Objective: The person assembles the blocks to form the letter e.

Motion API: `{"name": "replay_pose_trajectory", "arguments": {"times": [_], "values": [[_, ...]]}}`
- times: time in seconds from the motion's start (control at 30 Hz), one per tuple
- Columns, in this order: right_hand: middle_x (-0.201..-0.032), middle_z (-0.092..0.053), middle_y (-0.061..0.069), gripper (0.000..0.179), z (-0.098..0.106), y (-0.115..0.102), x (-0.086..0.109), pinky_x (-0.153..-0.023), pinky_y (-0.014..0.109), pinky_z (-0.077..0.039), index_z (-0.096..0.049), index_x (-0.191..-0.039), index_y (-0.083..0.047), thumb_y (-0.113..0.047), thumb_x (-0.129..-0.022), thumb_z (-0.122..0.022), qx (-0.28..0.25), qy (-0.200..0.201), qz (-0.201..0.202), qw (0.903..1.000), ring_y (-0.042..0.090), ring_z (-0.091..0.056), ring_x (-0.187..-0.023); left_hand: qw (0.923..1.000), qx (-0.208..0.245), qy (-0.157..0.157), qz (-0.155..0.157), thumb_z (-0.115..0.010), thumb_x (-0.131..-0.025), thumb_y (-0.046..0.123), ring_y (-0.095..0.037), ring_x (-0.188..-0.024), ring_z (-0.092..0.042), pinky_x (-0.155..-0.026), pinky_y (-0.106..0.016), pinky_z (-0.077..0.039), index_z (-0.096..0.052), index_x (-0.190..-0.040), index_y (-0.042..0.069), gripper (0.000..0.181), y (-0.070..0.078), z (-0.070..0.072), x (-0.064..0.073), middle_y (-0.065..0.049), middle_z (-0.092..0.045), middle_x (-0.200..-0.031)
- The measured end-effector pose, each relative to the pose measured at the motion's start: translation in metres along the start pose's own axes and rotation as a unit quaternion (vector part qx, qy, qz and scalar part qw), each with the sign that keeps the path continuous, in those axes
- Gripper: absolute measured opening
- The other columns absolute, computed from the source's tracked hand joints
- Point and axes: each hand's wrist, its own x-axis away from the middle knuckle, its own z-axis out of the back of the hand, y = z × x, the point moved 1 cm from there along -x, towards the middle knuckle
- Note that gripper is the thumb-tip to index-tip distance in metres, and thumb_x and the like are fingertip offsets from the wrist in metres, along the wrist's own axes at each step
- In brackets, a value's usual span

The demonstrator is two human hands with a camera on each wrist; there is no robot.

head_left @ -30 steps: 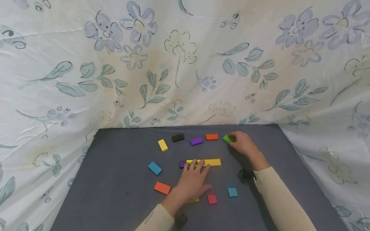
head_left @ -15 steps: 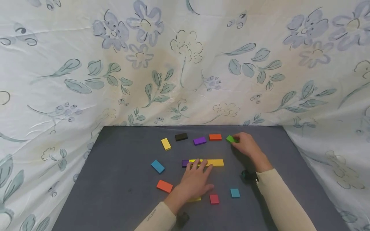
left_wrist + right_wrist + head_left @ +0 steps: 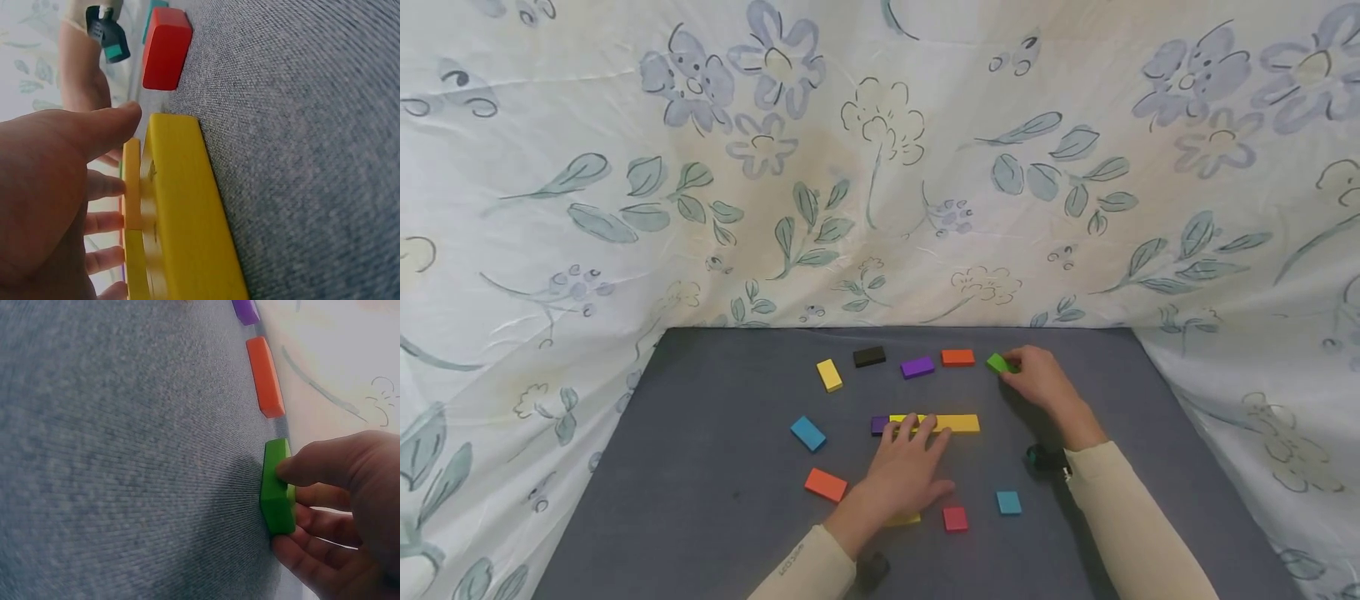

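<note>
Honestly, barely anything has changed over the last second: your head view swung a touch, then settled. Your right hand [image 3: 1036,375] has the same pinch on the green block [image 3: 272,481], thumb on one face, fingers behind. That block is at the far right, just beside the orange block [image 3: 958,358]; can't tell if it's off the tabletop [image 3: 715,417]. Your left hand [image 3: 904,471] is fanned out, fingertips touching the middle row, where the golden block [image 3: 961,424] sits at the right end and the purple block [image 3: 879,427] at the left. My read: grip's made and the row's steadied, but the green block hasn't joined it.
</note>
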Motion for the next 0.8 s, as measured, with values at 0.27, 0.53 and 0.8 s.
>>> {"name": "replay_pose_trajectory", "arguments": {"times": [0.27,0.53,0.8], "values": [[-0.131,-0.070,0.026,0.044,-0.0008,-0.0012,0.0023,-0.102,0.059,-0.053,-0.068,-0.138,0.008,-0.015,-0.101,-0.076,-0.006,0.001,-0.006,1.0000,0.040,-0.066,-0.119,1.0000,-0.007,0.002,-0.002,-0.064,-0.102,0.066,-0.033,-0.159,-0.027,-0.125,-0.060,-0.028,-0.037,-0.171,0.031,0.082,0.0005,0.0012,0.0014,-0.001,-0.031,-0.174],[-0.129,-0.071,0.026,0.043,0.0021,-0.0011,0.0037,-0.099,0.059,-0.054,-0.070,-0.136,0.008,-0.015,-0.100,-0.077,-0.010,0.008,0.006,0.9999,0.041,-0.067,-0.116,1.0000,-0.009,0.001,-0.003,-0.064,-0.103,0.066,-0.034,-0.160,-0.027,-0.125,-0.060,-0.027,-0.036,-0.171,0.030,0.082,-0.0009,0.0020,0.0006,-0.002,-0.030,-0.175],[-0.129,-0.070,0.025,0.044,0.0008,-0.0024,0.0082,-0.099,0.058,-0.054,-0.069,-0.137,0.007,-0.016,-0.100,-0.078,-0.018,0.011,-0.017,0.9996,0.038,-0.066,-0.114,1.0000,-0.007,0.002,-0.006,-0.063,-0.103,0.067,-0.033,-0.159,-0.027,-0.125,-0.060,-0.027,-0.037,-0.171,0.030,0.082,-0.0036,-0.0007,-0.0018,-0.002,-0.030,-0.175]]}}
